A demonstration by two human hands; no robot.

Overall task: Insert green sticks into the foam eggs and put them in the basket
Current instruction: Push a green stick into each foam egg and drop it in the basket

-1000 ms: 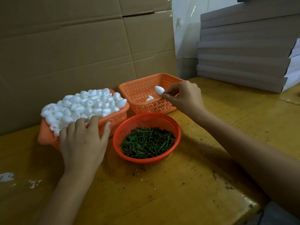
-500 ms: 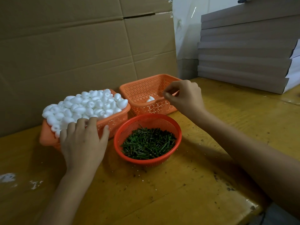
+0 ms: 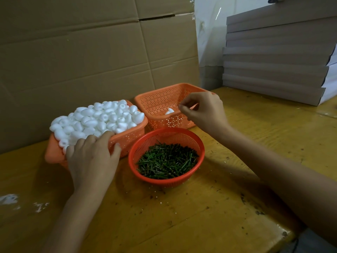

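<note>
A scuffed yellow wooden desk (image 3: pixel 237 179) carries three baskets set close together: a rectangular orange plastic basket (image 3: pixel 127 137) heaped with white foam eggs (image 3: pixel 94 117) at left, a second orange perforated basket (image 3: pixel 160 101) behind it to the right, and a round red mesh basket (image 3: pixel 175 136) of green sticks (image 3: pixel 167 161) in front. A stack of flat grey cardboard boxes (image 3: pixel 277 70) sits far right, and white smears (image 3: pixel 10 199) mark the near left.

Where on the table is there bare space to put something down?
Bare table lies on the near side of the stick basket, and right of the right hand up to the stacked boards. Back left is crowded: the egg basket, square basket and stick basket sit close together, with the left hand there.
</note>
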